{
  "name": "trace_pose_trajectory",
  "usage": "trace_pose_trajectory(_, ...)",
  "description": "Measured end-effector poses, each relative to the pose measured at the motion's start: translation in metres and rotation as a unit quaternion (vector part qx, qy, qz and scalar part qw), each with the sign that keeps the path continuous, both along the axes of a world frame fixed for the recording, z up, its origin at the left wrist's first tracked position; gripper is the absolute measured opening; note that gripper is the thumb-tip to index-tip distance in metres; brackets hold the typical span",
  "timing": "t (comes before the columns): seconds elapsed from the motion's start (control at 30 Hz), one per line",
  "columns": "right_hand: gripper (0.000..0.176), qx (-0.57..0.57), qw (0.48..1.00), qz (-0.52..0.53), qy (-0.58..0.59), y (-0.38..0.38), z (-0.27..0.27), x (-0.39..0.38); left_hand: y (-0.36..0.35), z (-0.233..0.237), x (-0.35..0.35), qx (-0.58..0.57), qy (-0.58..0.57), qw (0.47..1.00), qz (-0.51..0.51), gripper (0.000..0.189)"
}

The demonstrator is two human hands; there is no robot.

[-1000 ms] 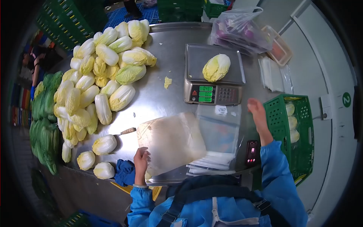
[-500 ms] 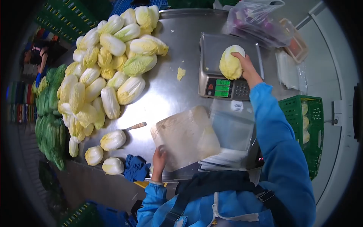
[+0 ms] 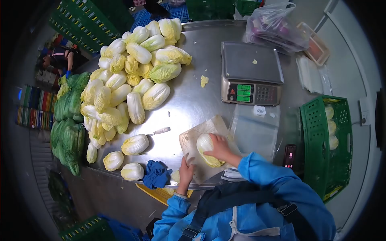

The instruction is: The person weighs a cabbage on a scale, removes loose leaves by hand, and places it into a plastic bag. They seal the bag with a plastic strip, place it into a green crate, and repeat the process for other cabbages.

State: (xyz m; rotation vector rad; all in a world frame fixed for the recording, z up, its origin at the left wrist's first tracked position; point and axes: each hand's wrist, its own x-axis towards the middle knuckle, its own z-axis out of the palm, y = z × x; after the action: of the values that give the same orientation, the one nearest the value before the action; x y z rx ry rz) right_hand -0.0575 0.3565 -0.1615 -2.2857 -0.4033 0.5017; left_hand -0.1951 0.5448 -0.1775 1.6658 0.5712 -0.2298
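In the head view my right hand [image 3: 222, 149] is closed around a napa cabbage [image 3: 205, 143], which lies on a sheet of light brown paper [image 3: 189, 141] at the table's front edge. My left hand [image 3: 186, 173] pinches the near left edge of that sheet. Left of it are a crumpled blue cloth [image 3: 156, 174] and a few loose cabbages [image 3: 132, 171]. A knife with a wooden handle [image 3: 162, 130] lies just beyond them, its blade partly behind a cabbage.
A large heap of napa cabbages [image 3: 138, 53] covers the table's left side. The scale [image 3: 251, 64] holds only a leaf scrap. Clear plastic bags [image 3: 255, 126] lie below it. A green crate [image 3: 313, 140] with cabbages stands at right. Another person [image 3: 61, 58] is at far left.
My right hand has brought the cabbage from the scale down onto the paper. The scale's reading has dropped. My left hand still has the paper's edge, and the view has shifted slightly.
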Motion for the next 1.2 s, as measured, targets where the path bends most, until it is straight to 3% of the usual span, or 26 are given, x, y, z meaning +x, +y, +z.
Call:
trace_pose_trajectory(0.03,0.081,-0.04,0.999,0.016,-0.03,-0.006,0.005,0.002,-0.001,0.009,0.002,-0.075,0.018,0.996,0.04,0.054)
trace_pose_trajectory(0.1,0.065,0.095,0.987,-0.043,-0.119,-0.037,0.006,0.018,-0.001,0.023,0.007,-0.223,0.058,0.966,0.117,0.053)
trace_pose_trajectory(0.17,0.055,0.096,0.974,-0.137,-0.152,-0.08,0.012,0.036,0.005,0.003,0.001,-0.312,0.041,0.935,0.165,0.052)
trace_pose_trajectory(0.2,0.056,0.142,0.977,-0.156,0.031,-0.085,0.005,0.043,0.004,-0.001,0.004,-0.333,0.042,0.929,0.156,0.052)
trace_pose_trajectory(0.23,0.057,0.183,0.944,-0.174,0.214,-0.088,-0.007,0.046,0.001,-0.004,0.006,-0.353,0.045,0.923,0.145,0.053)
trace_pose_trajectory(0.27,0.059,0.223,0.874,-0.191,0.389,-0.094,-0.019,0.039,-0.004,-0.005,0.007,-0.371,0.04,0.917,0.138,0.053)
trace_pose_trajectory(0.33,0.06,0.128,0.907,-0.082,0.393,-0.067,-0.011,0.03,-0.019,-0.006,0.022,-0.404,0.021,0.906,0.122,0.053)
trace_pose_trajectory(0.4,0.069,0.191,0.95,-0.03,0.246,-0.031,-0.05,0.009,-0.039,0.014,0.034,-0.337,0.027,0.935,0.111,0.054)
trace_pose_trajectory(0.47,0.077,0.161,0.954,-0.083,0.238,-0.005,-0.023,-0.008,-0.054,0.011,0.035,-0.321,-0.015,0.943,0.088,0.059)
trace_pose_trajectory(0.53,0.078,0.26,0.902,-0.126,0.321,-0.014,-0.005,-0.013,-0.076,0.035,0.035,-0.223,-0.048,0.97,0.082,0.06)
trace_pose_trajectory(0.57,0.079,0.312,0.869,-0.149,0.355,-0.023,0.005,-0.013,-0.087,0.045,0.036,-0.175,-0.067,0.98,0.073,0.061)
trace_pose_trajectory(0.6,0.074,0.277,0.911,-0.126,0.28,-0.037,0.017,-0.018,-0.097,0.046,0.034,-0.087,-0.108,0.99,0.036,0.064)
trace_pose_trajectory(0.7,0.07,0.17,0.959,-0.142,0.176,-0.108,0.067,-0.031,-0.144,0.07,0.026,-0.004,-0.155,0.983,-0.099,0.068)
trace_pose_trajectory(0.73,0.065,0.263,0.928,-0.184,0.188,-0.137,0.071,-0.037,-0.152,0.079,0.031,-0.052,-0.139,0.979,-0.144,0.069)
trace_pose_trajectory(0.77,0.06,0.353,0.888,-0.222,0.195,-0.167,0.075,-0.046,-0.161,0.082,0.04,-0.065,-0.157,0.969,-0.178,0.051)
trace_pose_trajectory(0.83,0.053,0.348,0.813,-0.352,0.306,-0.224,0.114,-0.066,-0.168,0.062,0.073,0.019,-0.239,0.918,-0.317,0.033)
trace_pose_trajectory(0.9,0.053,0.34,0.781,-0.342,0.396,-0.284,0.109,-0.095,-0.195,0.043,0.112,0.158,-0.318,0.859,-0.37,0.028)
trace_pose_trajectory(0.93,0.054,0.334,0.776,-0.347,0.408,-0.299,0.111,-0.112,-0.205,0.031,0.13,0.184,-0.36,0.805,-0.434,0.035)
trace_pose_trajectory(0.97,0.055,0.329,0.772,-0.35,0.418,-0.308,0.115,-0.131,-0.212,0.009,0.141,0.197,-0.371,0.777,-0.468,0.027)
trace_pose_trajectory(1.03,0.057,0.328,0.768,-0.343,0.43,-0.314,0.124,-0.155,-0.212,-0.048,0.155,0.155,-0.374,0.776,-0.484,0.016)
trace_pose_trajectory(1.13,0.061,0.367,0.75,-0.328,0.441,-0.308,0.13,-0.172,-0.218,-0.044,0.165,0.067,-0.178,0.887,-0.421,0.007)
trace_pose_trajectory(1.2,0.064,0.415,0.737,-0.307,0.437,-0.302,0.097,-0.181,-0.218,-0.032,0.164,0.028,-0.148,0.883,-0.445,0.009)
